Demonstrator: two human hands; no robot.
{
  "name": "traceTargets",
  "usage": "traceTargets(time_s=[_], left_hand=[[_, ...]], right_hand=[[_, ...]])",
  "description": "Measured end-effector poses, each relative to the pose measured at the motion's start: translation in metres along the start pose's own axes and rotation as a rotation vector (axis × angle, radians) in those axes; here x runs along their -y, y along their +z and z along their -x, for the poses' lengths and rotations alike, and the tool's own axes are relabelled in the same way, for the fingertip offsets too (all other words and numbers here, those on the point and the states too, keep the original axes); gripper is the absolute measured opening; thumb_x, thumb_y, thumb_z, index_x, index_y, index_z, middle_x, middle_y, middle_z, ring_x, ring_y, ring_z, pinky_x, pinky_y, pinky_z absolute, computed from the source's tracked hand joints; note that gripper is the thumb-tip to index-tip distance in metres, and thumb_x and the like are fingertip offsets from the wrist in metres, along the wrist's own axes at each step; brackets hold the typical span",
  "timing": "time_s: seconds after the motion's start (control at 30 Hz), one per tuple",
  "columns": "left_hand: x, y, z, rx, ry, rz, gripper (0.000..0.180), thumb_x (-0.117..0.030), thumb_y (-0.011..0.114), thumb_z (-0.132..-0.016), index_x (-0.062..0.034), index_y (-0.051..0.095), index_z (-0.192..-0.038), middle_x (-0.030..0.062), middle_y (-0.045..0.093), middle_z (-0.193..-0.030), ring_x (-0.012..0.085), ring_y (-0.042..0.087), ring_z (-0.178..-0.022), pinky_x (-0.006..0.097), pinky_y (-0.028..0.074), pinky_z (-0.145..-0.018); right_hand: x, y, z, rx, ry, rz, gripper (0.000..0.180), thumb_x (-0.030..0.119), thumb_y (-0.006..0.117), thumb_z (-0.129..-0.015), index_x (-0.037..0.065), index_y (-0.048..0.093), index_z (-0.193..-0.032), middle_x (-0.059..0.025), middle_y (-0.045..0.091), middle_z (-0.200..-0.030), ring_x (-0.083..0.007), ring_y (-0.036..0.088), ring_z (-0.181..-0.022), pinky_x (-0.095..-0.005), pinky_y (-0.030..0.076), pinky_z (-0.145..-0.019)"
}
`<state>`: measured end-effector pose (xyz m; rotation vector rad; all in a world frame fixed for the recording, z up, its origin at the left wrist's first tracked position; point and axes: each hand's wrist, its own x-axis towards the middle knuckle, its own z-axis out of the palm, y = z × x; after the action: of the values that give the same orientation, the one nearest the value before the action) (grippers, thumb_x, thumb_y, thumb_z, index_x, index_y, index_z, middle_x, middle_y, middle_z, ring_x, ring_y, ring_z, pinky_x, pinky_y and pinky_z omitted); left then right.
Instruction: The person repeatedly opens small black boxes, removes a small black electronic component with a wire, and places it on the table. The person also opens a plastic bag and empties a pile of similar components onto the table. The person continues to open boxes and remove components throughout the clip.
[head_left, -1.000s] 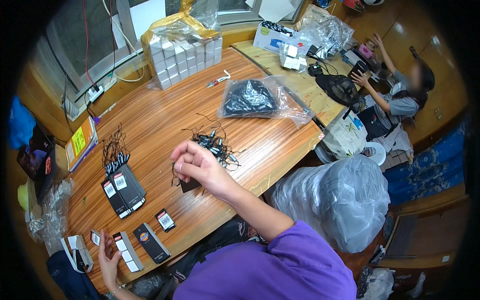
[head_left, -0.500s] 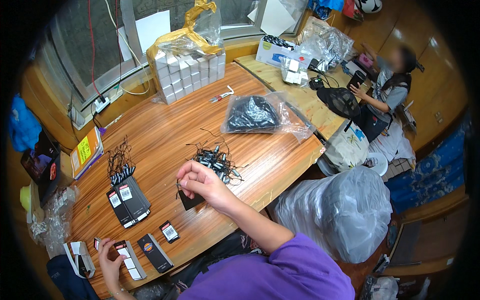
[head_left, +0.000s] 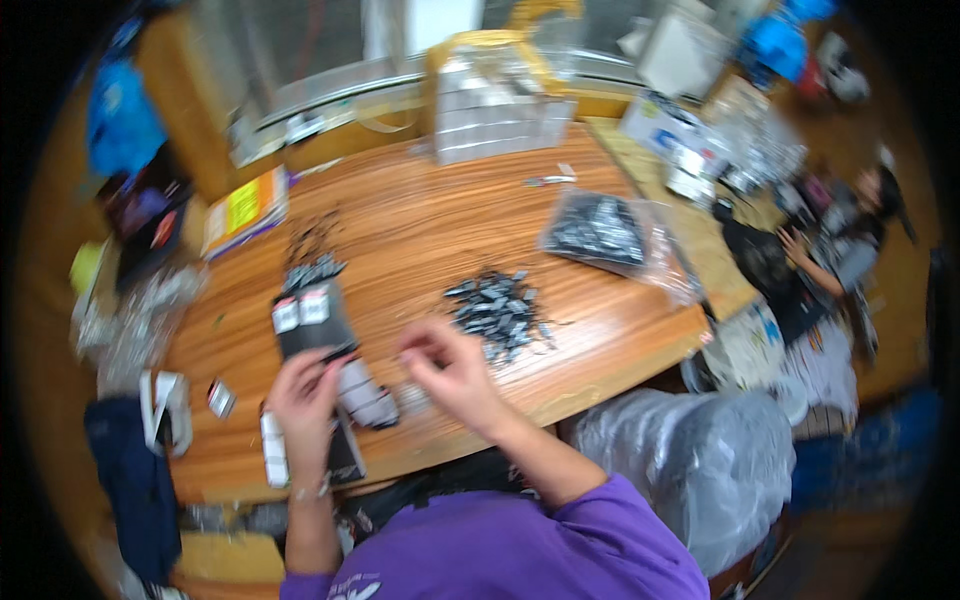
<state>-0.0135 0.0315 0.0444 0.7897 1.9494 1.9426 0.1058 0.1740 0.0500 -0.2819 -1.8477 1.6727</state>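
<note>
Near the table's front, my left hand (head_left: 303,392) is closed, its thumb and fingers pinching a small black piece (head_left: 341,352), apparently a tag; blur hides its details. To the right my right hand (head_left: 452,372) is raised with bent fingers, too smeared to show whether they hold anything. Below and between the hands is a blurred black tag with white labels (head_left: 367,395). Just beyond my left hand lies a stack of black tags (head_left: 325,325) with black strings. A heap of small dark cord pieces (head_left: 497,312) sits beyond my right hand.
White boxes in a clear bag (head_left: 505,115) stand by the window. A bagged black item (head_left: 595,228) lies at the table's right. Books (head_left: 245,212) are at the left edge, and a large plastic-wrapped bundle (head_left: 690,460) is beside the table. Another person (head_left: 845,240) is at the far right.
The view has swung, shifting the scene. My right hand has left the cord heap and come nearer my left. My left hand has risen from the labelled strip and now pinches a black piece.
</note>
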Motion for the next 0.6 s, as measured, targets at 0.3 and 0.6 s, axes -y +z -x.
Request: traceTargets(time_s=[0.3, 0.6], left_hand=[[-0.006, 0.022, -0.005, 0.176, -0.096, 0.121, 0.022, 0.001, 0.063, -0.080, 0.0012, 0.059, -0.101, 0.0067, 0.065, -0.089, 0.0072, 0.060, -0.078, 0.018, 0.049, -0.068], [-0.004, 0.025, 0.003, 0.189, 0.033, 0.013, 0.019, -0.001, 0.064, -0.080, 0.0007, 0.062, -0.099, 0.0064, 0.066, -0.090, 0.0092, 0.062, -0.080, 0.020, 0.050, -0.068]], right_hand=[[-0.002, 0.015, 0.000, -0.121, -0.035, 0.021, 0.011, -0.004, 0.057, -0.081, -0.002, 0.053, -0.091, -0.0062, 0.061, -0.076, -0.0069, 0.057, -0.066, -0.0197, 0.045, -0.061], [-0.003, 0.018, -0.001, -0.101, -0.182, 0.343, 0.011, -0.006, 0.057, -0.077, -0.001, 0.050, -0.085, -0.0047, 0.055, -0.071, -0.0081, 0.053, -0.064, -0.0224, 0.044, -0.058]])
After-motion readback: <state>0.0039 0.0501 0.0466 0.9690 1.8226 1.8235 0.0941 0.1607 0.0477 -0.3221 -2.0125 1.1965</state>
